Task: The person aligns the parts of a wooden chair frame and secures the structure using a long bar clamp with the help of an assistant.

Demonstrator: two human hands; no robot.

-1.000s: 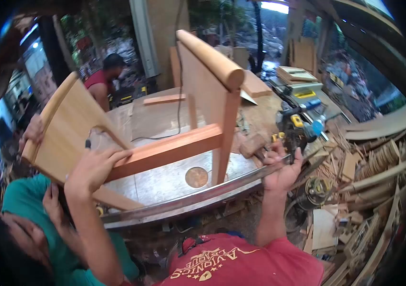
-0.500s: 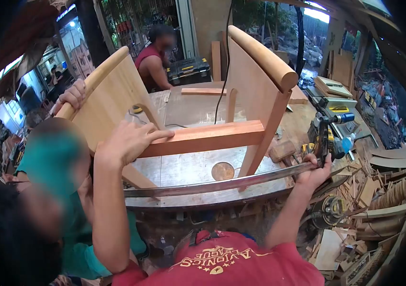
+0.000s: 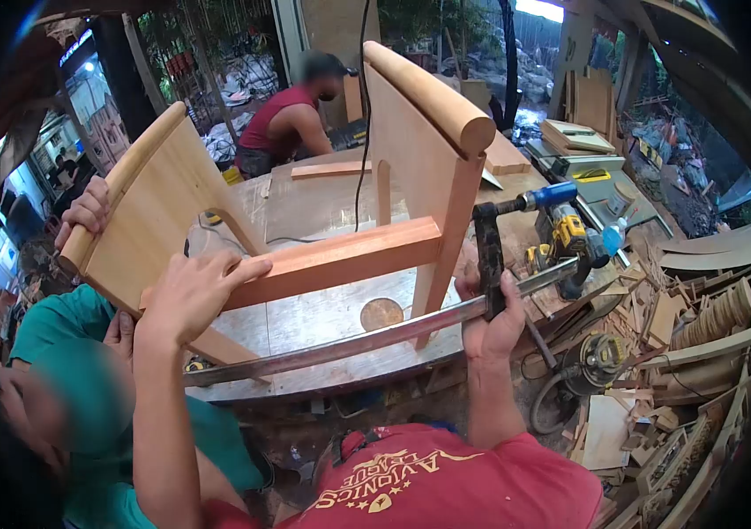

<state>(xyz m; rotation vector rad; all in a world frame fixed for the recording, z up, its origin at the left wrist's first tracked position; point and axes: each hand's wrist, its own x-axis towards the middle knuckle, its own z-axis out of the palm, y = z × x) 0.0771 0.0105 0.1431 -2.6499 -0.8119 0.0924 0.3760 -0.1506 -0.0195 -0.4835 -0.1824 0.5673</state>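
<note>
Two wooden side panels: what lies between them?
In the head view, a reddish wooden rail runs across between them, its right end against the right panel's leg; the left hand rests on it near the left panel.

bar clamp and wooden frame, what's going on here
The wearer's right hand grips a bar clamp beside the right panel. The left hand rests on the crossrail between the panels. Another person's hand holds the top of the left panel. Whether the clamp touches either panel is unclear.
</note>
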